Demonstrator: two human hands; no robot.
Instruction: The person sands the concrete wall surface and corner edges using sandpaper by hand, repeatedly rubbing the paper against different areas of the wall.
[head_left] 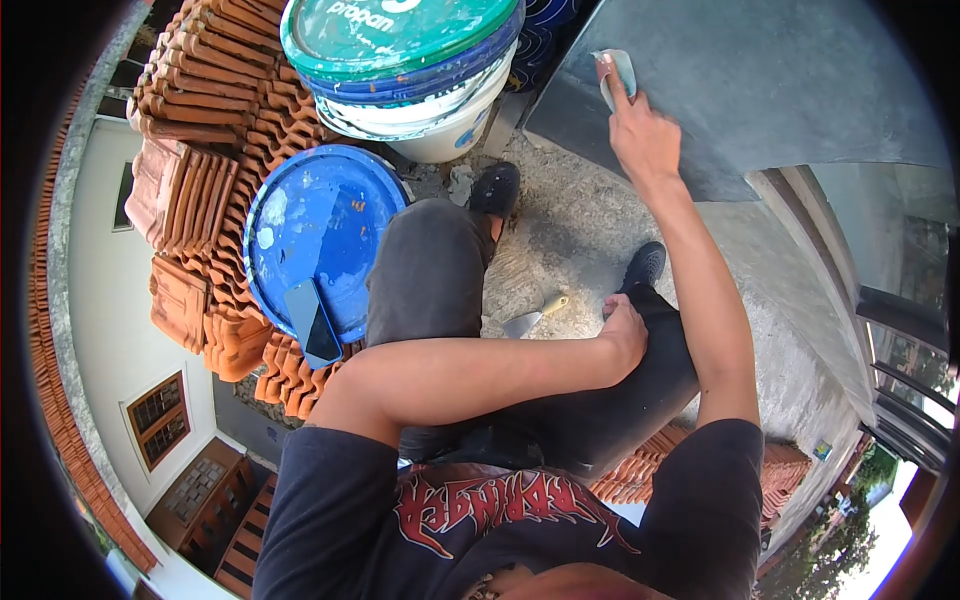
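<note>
My right hand (645,140) reaches up to a dark grey panel (760,90). Its fingers press a small pale folded sheet, which looks like sandpaper (623,72), against the panel near the upper left edge. My left forearm lies across my lap, and my left hand (626,335) rests by my knee with its fingers curled in. Nothing shows in that hand. On the rough concrete below the left hand's side lies a putty knife (552,303) with a pale handle and a metal blade.
To the left stand stacked paint buckets with a green lid (400,35) and a blue-lidded bucket (320,230) carrying a phone (313,325). Piles of orange roof tiles (190,190) flank them. My feet are on the concrete floor (570,215). Railings (905,320) run along the right.
</note>
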